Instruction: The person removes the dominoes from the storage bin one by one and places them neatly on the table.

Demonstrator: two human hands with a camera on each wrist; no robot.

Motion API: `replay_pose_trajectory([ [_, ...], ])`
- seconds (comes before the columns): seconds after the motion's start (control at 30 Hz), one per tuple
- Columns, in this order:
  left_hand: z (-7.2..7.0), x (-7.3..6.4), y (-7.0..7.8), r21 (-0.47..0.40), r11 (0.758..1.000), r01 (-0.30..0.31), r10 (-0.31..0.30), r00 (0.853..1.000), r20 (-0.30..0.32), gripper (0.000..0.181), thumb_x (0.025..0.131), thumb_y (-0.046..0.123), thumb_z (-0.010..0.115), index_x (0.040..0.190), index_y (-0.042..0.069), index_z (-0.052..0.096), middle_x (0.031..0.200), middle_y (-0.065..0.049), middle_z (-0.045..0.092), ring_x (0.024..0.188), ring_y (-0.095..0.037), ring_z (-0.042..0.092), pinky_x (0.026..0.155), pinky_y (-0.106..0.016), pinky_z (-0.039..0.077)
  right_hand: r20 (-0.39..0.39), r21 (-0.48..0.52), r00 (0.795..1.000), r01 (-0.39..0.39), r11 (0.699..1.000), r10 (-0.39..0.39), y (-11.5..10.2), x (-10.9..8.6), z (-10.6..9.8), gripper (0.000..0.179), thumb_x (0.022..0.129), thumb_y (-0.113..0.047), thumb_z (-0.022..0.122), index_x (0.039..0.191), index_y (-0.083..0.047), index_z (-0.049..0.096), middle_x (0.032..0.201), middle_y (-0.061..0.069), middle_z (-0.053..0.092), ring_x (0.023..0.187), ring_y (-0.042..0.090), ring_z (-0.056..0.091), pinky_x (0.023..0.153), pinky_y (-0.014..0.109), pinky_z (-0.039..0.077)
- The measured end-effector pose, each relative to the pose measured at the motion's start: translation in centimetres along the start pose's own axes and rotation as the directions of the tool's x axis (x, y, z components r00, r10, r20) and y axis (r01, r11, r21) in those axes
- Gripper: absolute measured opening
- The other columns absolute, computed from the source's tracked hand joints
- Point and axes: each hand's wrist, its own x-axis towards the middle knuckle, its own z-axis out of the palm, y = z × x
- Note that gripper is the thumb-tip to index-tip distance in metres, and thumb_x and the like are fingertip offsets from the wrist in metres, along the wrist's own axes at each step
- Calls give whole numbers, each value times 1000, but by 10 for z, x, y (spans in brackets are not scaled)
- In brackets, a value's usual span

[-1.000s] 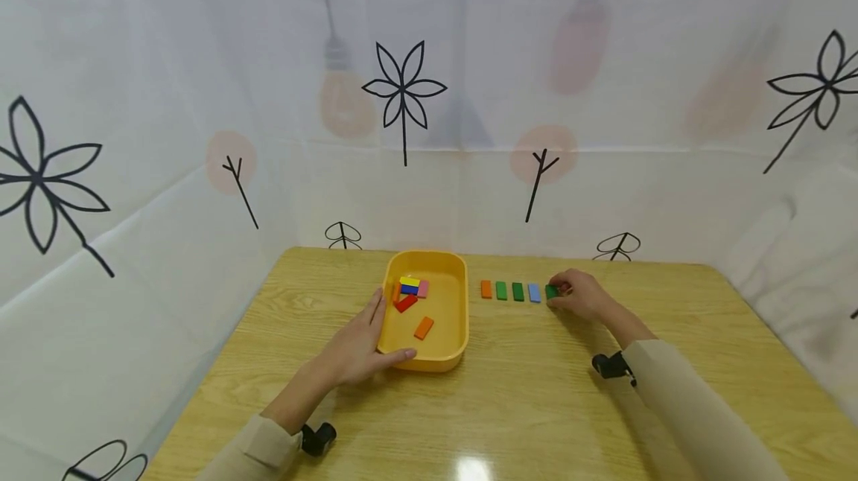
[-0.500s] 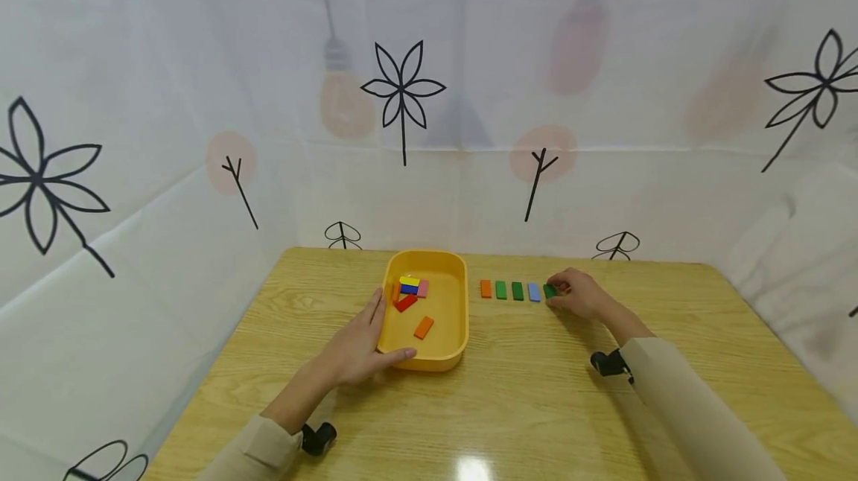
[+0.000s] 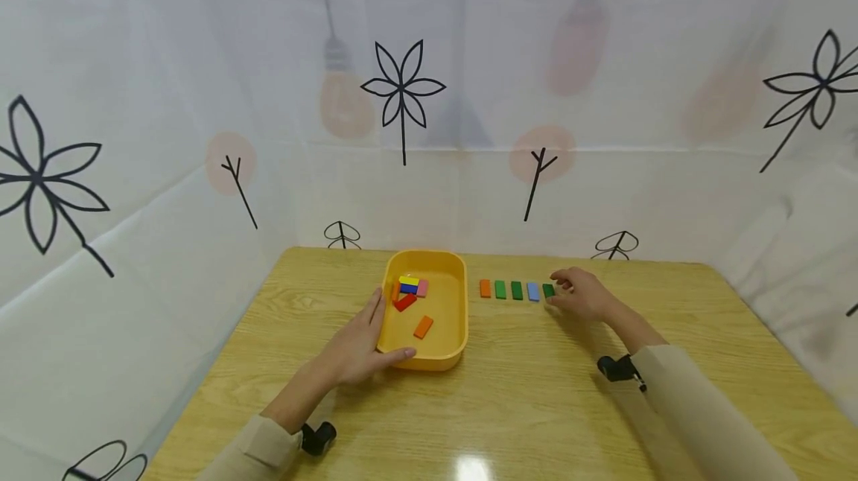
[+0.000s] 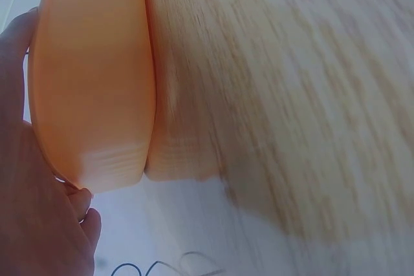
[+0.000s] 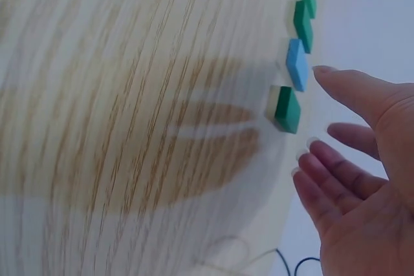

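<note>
My left hand (image 3: pixel 358 343) holds the near left corner of a yellow plastic tray (image 3: pixel 462 317), fingers along its left side and thumb over the near rim. The left wrist view shows the tray's outer wall (image 4: pixel 97 88) with the hand at its rim. My right hand (image 3: pixel 583 295) hovers beside a dark green tile (image 3: pixel 548 290), the last in a row. In the right wrist view its thumb and fingers are spread, apart from that green tile (image 5: pixel 288 110). Leftward in the row lie a light blue tile (image 3: pixel 533 292), a dark green tile (image 3: pixel 517 290), a green tile (image 3: pixel 500 290) and an orange tile (image 3: pixel 485 288).
Inside the tray lie a red tile (image 3: pixel 405 303), a pink tile (image 3: pixel 422 288), a loose orange tile (image 3: pixel 423 327), a yellow tile (image 3: pixel 409 281) by a blue tile (image 3: pixel 409 289), and another orange piece (image 3: pixel 396 291). A patterned white curtain (image 3: pixel 462 198) borders the wooden table (image 3: pixel 536 406).
My right hand has let go of the last green tile and drawn slightly to the right, fingers parting. The tile stays at the row's end. The left hand and tray have not moved.
</note>
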Motion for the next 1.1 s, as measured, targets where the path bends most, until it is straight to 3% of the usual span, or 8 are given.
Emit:
replay_pose_trajectory([
  [0.47,-1,0,1,-3,1000,4,-4,1000,13,118,88,79,54,165,8,1,172,-5,-4,155,-31,20,122,-50,28,-28,16,998,62,998,-61,-26,-12,-3,53,96,-18,74,133,15,55,123,31,58,109,47,58,93,58,52],
  [0.87,-2,0,2,1,1000,8,-8,1000,14,118,88,79,54,165,8,2,172,-6,-3,155,-31,20,122,-50,27,-42,45,996,76,996,-75,-55,-16,5,50,98,-22,72,133,10,59,126,27,58,110,44,57,93,60,51],
  [1.1,-1,1,1,-4,1000,6,-6,1000,15,116,89,77,56,165,8,1,172,-6,-3,155,-32,20,122,-50,27,-46,75,991,128,989,-125,-71,-13,11,49,97,-22,72,132,10,59,124,27,59,108,43,59,91,58,52],
])
